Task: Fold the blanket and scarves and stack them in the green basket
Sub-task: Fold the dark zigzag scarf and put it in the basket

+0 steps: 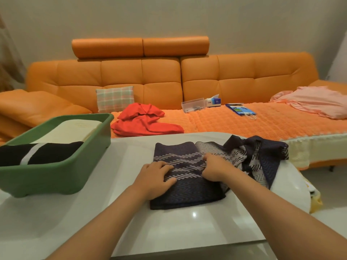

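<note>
A navy scarf (180,152) with white zigzag stripes lies partly folded on the white table (187,226); its loose end is bunched to the right. My left hand (155,175) rests flat on the folded part's left side. My right hand (216,167) presses on the fold's right edge, fingers bent over the cloth. The green basket (56,175) stands at the table's left, holding a folded cream blanket (75,130) and a folded black scarf with a white stripe (37,154). A red scarf (144,121) lies crumpled on the orange sofa (225,76) behind the table.
On the sofa are a checked cushion (114,99), a clear plastic box (193,105), a tissue box (214,101), a blue paper bag (240,109) and a pink cloth (315,102) at the far right. The table's rounded right edge lies near the scarf's loose end.
</note>
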Demonstrator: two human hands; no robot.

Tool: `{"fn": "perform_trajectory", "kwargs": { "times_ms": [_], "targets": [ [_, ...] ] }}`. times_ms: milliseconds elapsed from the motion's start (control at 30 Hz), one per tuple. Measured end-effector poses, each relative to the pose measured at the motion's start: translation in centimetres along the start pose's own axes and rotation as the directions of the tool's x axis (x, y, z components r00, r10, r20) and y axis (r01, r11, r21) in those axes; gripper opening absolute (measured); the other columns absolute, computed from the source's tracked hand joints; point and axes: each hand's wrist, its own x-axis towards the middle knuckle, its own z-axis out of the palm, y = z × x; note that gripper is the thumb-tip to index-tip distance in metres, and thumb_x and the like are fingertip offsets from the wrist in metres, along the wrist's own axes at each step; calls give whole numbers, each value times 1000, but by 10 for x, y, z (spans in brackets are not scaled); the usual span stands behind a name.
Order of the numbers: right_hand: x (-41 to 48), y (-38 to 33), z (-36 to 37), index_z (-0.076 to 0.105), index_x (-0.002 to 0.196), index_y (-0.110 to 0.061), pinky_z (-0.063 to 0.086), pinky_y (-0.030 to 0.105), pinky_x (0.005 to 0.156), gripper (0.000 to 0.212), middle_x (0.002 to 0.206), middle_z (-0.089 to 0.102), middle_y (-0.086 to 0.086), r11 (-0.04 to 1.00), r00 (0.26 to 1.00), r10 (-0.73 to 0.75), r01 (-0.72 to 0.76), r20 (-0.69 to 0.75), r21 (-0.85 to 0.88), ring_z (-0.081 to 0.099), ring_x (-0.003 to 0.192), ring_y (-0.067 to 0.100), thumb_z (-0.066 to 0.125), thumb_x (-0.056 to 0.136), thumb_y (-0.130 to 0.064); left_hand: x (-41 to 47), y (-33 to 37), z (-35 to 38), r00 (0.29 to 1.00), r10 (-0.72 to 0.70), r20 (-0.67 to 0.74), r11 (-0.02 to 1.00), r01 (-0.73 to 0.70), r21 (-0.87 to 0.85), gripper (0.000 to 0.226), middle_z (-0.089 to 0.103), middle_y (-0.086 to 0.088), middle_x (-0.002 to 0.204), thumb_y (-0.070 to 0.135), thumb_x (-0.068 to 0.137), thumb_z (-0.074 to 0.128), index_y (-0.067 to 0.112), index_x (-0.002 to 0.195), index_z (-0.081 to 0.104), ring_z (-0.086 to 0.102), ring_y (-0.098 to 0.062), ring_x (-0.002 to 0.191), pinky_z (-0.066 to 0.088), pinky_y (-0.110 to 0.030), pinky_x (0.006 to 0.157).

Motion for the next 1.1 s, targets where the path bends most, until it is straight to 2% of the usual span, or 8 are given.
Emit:
{"fn": "perform_trajectory", "kwargs": {
  "times_ms": [167,267,433,567,700,867,967,1100],
  "targets": [
    [22,-13,-5,38,147,-15,45,34,89,61,136,56,10,977,993,-17,41,-117,209,56,116,27,51,90,-31,27,-1,-3,978,1,-208,994,-24,-105,27,58,4,110,35,101,40,23,112,62,52,-18,103,41,-37,94],
    [47,-22,0,39,146,-9,44,35,86,54,133,56,14,967,982,22,26,-185,254,57,113,30,48,97,-31,41,-5,2,966,-10,-258,984,-37,-173,31,53,-1,129,30,100,45,18,127,54,49,-20,116,40,-36,100],
    [78,-28,14,52,139,-17,47,36,93,45,134,61,6,942,933,59,65,-354,328,58,118,27,59,95,-22,42,-9,20,977,-61,-204,972,12,-233,63,19,0,162,42,99,44,20,155,23,17,-16,148,16,-33,122],
    [83,-19,12,52,134,-22,51,35,75,38,111,66,4,902,838,142,111,-527,418,61,92,23,56,97,-14,45,-12,20,996,-33,-85,984,17,-179,72,1,2,165,52,98,38,27,158,6,1,-16,152,6,-39,124],
    [77,-5,15,36,145,-17,47,41,85,52,137,46,11,995,899,95,-79,-427,55,52,118,31,54,96,-15,53,-13,15,987,-50,150,999,53,-10,69,3,1,166,63,96,29,41,156,6,0,-19,152,2,-44,122],
    [66,8,13,46,143,-23,38,40,102,44,142,44,4,946,820,-305,203,-484,-251,44,125,25,44,99,-21,73,7,6,993,-117,-6,993,117,12,57,25,-8,161,47,100,26,18,146,44,19,-24,148,14,-42,121],
    [58,17,24,42,149,-27,32,40,113,46,156,35,3,927,888,-359,304,-287,-218,37,139,25,40,103,-32,75,18,17,995,-85,60,991,91,-95,62,15,-5,164,48,102,26,16,155,25,12,-22,151,11,-40,123],
    [53,28,35,10,159,-30,12,40,123,62,167,6,4,950,964,-259,243,-63,-197,12,152,25,28,104,-51,72,0,20,968,-165,190,986,169,-3,72,-5,0,166,68,96,17,34,157,2,-7,-25,152,-1,-46,123]
  ]
}}
